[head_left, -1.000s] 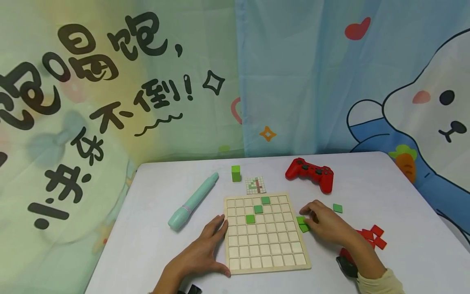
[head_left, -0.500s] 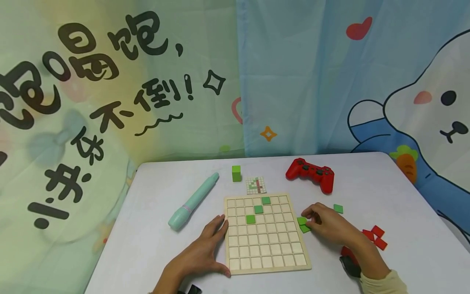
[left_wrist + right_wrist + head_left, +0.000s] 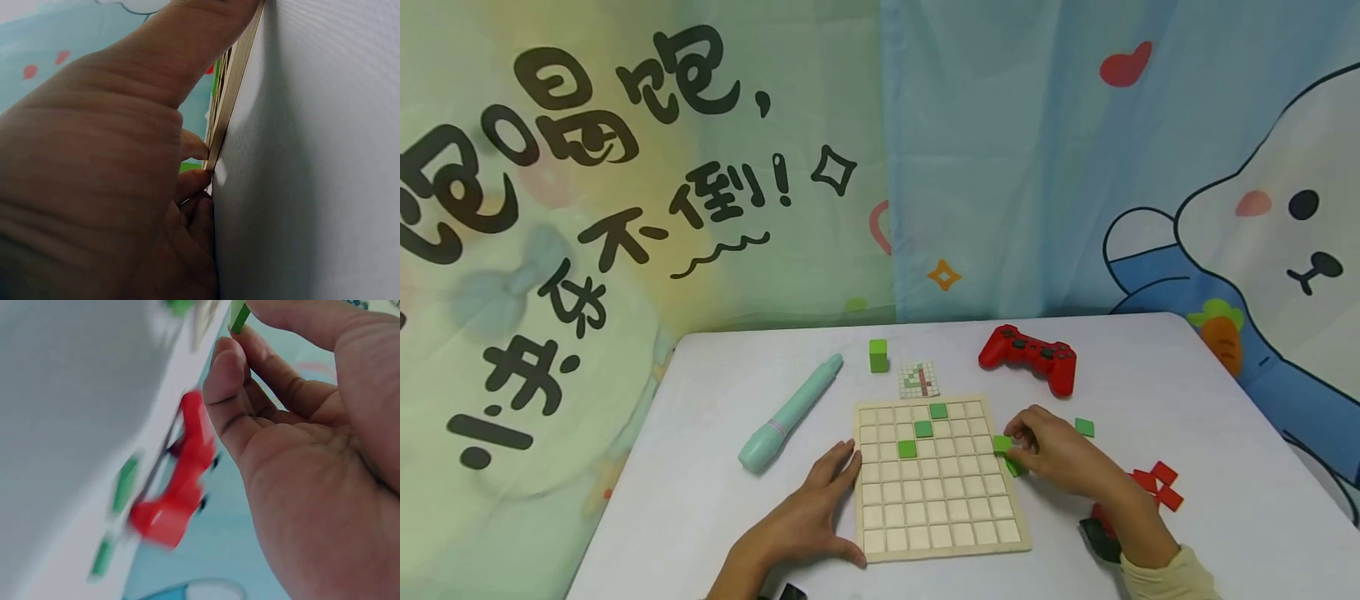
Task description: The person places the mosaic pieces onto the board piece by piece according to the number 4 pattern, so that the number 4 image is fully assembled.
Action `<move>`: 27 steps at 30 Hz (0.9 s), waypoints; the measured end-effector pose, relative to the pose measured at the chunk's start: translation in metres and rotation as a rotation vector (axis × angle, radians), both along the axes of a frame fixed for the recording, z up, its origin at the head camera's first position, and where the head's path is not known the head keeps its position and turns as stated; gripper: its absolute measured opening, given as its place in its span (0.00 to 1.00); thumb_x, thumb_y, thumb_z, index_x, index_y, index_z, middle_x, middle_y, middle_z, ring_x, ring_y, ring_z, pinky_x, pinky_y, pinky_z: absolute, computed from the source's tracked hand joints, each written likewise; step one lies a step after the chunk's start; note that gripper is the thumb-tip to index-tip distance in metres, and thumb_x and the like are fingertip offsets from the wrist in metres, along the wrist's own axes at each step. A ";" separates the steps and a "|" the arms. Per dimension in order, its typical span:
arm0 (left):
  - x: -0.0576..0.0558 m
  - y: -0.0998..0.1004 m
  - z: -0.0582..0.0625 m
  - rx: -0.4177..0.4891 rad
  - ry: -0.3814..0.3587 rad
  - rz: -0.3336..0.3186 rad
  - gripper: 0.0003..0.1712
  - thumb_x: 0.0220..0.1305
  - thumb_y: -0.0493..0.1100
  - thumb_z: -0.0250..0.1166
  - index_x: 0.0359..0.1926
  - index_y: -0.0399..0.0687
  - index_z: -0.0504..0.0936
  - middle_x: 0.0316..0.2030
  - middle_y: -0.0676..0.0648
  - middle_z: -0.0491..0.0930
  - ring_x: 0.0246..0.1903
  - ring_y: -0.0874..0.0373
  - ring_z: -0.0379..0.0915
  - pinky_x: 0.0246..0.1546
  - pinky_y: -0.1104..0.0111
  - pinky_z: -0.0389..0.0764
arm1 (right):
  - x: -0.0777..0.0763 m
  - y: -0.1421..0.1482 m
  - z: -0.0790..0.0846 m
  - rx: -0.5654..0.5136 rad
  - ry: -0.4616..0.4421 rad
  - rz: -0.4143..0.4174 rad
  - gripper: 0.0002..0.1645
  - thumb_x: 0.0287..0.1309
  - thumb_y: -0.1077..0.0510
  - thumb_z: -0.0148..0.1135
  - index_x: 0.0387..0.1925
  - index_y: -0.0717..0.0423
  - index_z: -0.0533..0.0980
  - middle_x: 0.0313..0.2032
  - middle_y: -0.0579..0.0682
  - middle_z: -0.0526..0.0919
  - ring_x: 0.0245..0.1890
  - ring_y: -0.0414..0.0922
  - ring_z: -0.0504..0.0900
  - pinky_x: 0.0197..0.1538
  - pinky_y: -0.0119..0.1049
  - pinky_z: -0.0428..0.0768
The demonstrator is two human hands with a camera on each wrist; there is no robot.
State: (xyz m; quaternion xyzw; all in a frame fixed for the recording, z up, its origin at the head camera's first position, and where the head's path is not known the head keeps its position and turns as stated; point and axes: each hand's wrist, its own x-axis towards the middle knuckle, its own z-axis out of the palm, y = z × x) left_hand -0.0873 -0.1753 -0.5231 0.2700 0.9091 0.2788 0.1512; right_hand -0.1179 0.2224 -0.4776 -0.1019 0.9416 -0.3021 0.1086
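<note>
My right hand (image 3: 1063, 454) pinches a green square tile (image 3: 1002, 444) between thumb and fingertips at the right edge of the wooden grid board (image 3: 938, 508). In the right wrist view the tile (image 3: 240, 317) shows at the fingertips, partly cut off. Another green tile (image 3: 1016, 468) lies just below, beside the board. Three green tiles sit in a diagonal in the board's upper squares, one of them a lighter green tile (image 3: 907, 449). My left hand (image 3: 812, 512) rests along the board's left edge, thumb and fingers spread and touching the frame (image 3: 232, 94).
A small pattern card (image 3: 918, 380) and a green block (image 3: 877, 356) lie behind the board. A teal flashlight-shaped object (image 3: 790, 414) is left; a red game controller (image 3: 1028, 358) stands back right. Red tiles (image 3: 1165, 473) and a green tile (image 3: 1084, 427) lie right.
My right hand has lifted a green tile from beside the board and moved it slightly left, over the board's right edge. My left hand has stayed on the board's left edge.
</note>
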 end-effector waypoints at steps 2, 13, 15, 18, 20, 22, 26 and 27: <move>0.001 -0.001 -0.001 0.004 0.001 0.002 0.83 0.36 0.69 0.86 0.85 0.43 0.52 0.87 0.42 0.43 0.87 0.41 0.40 0.81 0.46 0.63 | -0.002 -0.017 0.006 -0.014 -0.006 0.035 0.15 0.64 0.59 0.74 0.50 0.57 0.81 0.44 0.48 0.80 0.42 0.41 0.77 0.42 0.28 0.81; 0.001 -0.002 -0.002 0.007 0.016 0.005 0.82 0.37 0.70 0.85 0.85 0.44 0.52 0.87 0.43 0.44 0.87 0.41 0.41 0.81 0.48 0.64 | -0.006 -0.100 0.010 -0.016 0.114 0.373 0.10 0.68 0.59 0.71 0.47 0.57 0.80 0.47 0.46 0.78 0.43 0.38 0.79 0.48 0.33 0.84; 0.001 -0.002 -0.001 0.010 0.021 0.003 0.82 0.37 0.71 0.85 0.85 0.43 0.52 0.87 0.43 0.44 0.86 0.41 0.41 0.80 0.48 0.65 | -0.005 -0.110 0.007 -0.004 0.136 0.406 0.10 0.68 0.59 0.72 0.46 0.57 0.80 0.46 0.46 0.78 0.42 0.37 0.77 0.47 0.33 0.83; 0.000 -0.002 0.000 0.011 0.025 0.000 0.82 0.37 0.71 0.85 0.85 0.44 0.52 0.87 0.43 0.45 0.86 0.41 0.42 0.80 0.48 0.66 | -0.005 -0.121 0.003 0.011 0.141 0.418 0.09 0.67 0.60 0.71 0.45 0.57 0.79 0.44 0.45 0.77 0.40 0.35 0.75 0.47 0.34 0.83; 0.001 -0.002 0.000 0.011 0.026 -0.002 0.82 0.37 0.71 0.85 0.85 0.44 0.52 0.87 0.43 0.45 0.86 0.41 0.42 0.80 0.48 0.66 | -0.004 -0.126 0.000 0.022 0.139 0.418 0.09 0.67 0.60 0.71 0.45 0.57 0.79 0.43 0.44 0.76 0.40 0.35 0.73 0.47 0.34 0.82; 0.001 -0.002 0.000 0.005 0.018 0.000 0.82 0.37 0.71 0.85 0.86 0.45 0.52 0.87 0.43 0.44 0.86 0.42 0.42 0.80 0.48 0.67 | -0.004 -0.130 -0.002 0.035 0.132 0.417 0.09 0.67 0.60 0.71 0.45 0.56 0.79 0.43 0.43 0.75 0.39 0.35 0.72 0.47 0.34 0.82; 0.001 -0.002 -0.001 -0.004 0.004 0.002 0.82 0.37 0.72 0.84 0.86 0.46 0.51 0.87 0.44 0.44 0.87 0.42 0.41 0.79 0.48 0.67 | -0.003 -0.134 -0.006 0.060 0.142 0.427 0.11 0.66 0.59 0.73 0.45 0.55 0.78 0.42 0.43 0.74 0.39 0.35 0.71 0.45 0.33 0.81; 0.001 -0.003 -0.001 -0.006 0.002 0.003 0.82 0.37 0.72 0.84 0.86 0.47 0.51 0.87 0.44 0.43 0.87 0.42 0.40 0.80 0.47 0.67 | -0.004 -0.135 -0.006 0.064 0.145 0.425 0.11 0.67 0.58 0.73 0.45 0.54 0.78 0.42 0.42 0.74 0.39 0.34 0.71 0.45 0.33 0.81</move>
